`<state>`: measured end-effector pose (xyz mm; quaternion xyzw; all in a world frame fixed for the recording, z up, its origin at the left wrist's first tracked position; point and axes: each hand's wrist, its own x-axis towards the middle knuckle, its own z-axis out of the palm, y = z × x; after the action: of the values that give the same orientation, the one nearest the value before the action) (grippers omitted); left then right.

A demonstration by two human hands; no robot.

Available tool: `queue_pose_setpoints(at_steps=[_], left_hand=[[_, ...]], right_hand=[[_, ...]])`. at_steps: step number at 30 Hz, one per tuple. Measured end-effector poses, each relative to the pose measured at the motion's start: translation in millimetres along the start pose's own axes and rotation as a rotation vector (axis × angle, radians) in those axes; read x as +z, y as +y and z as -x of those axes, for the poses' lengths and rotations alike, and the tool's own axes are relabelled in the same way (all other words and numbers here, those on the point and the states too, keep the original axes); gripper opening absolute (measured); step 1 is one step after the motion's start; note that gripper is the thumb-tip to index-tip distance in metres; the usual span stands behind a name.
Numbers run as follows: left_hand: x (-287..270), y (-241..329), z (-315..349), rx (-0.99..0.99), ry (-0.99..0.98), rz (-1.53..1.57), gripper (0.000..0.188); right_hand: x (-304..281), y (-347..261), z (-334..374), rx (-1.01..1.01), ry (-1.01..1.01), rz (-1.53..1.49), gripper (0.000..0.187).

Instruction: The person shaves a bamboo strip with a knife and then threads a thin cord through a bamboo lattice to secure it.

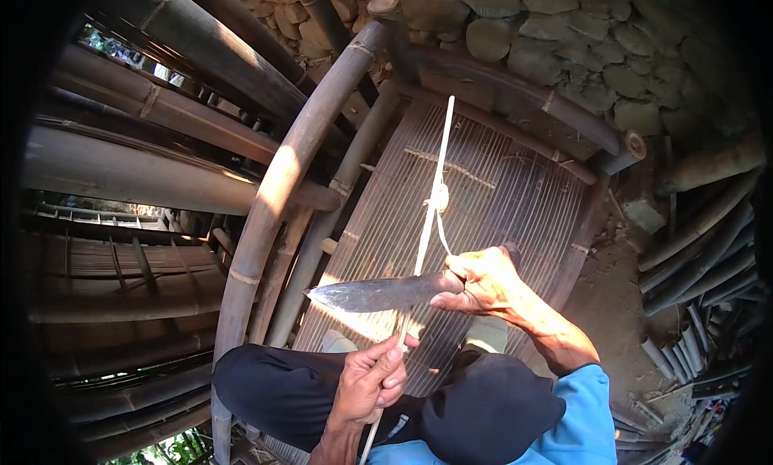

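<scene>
My left hand [374, 380] is closed around a long, thin, pale bamboo strip [444, 147] at the lower middle. From that grip the strip runs up and away, passing the knife to a tip near the far end of the slatted seat. My right hand [483, 284] grips the handle of a broad-bladed knife [374, 294]. Its dark blade points left and lies across the strip, just beyond my left hand. Partway along the strip sits a pale curled tangle [439, 198], and a thin strand hangs from it toward my right fingers. Whether those fingers touch the strand I cannot tell.
Beneath my hands is a slatted bamboo bench [515, 207] with a thick curved pole [270, 195] along its left side. Large bamboo poles [137, 171] crowd the left. A stone wall [580, 46] stands beyond, and cut bamboo pieces [684, 352] lie at the right.
</scene>
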<state>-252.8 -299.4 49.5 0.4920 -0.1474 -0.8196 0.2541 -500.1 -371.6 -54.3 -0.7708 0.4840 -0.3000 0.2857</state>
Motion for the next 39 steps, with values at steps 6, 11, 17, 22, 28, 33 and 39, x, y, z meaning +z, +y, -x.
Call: queue_pose_setpoints(at_steps=[6,11,17,22,28,33,39], left_hand=[[-1,1,-2,-0.024,-0.036,0.021,0.028],[-1,2,-5,-0.009,-0.032,0.027,0.027],[-5,-10,-4,-0.044,-0.084,0.018,0.028],[-15,-14,16,-0.175,-0.066,0.064,0.029],[3,-14,-10,0.151,0.134,-0.339,0.033],[1,-16,-13,0.154,0.189,-0.367,0.033],[2,-17,-10,0.159,0.192,-0.387,0.032]], right_hand=[[-27,29,-8,0.182,0.034,0.01,0.059],[-1,4,1,0.096,0.036,-0.293,0.05],[-52,85,-25,0.386,0.18,0.215,0.064],[-91,155,-23,0.807,0.613,-0.184,0.084],[-60,99,2,0.572,0.533,-0.035,0.081],[-19,46,5,0.276,0.29,0.017,0.065],[-4,5,14,0.233,0.064,0.067,0.063]])
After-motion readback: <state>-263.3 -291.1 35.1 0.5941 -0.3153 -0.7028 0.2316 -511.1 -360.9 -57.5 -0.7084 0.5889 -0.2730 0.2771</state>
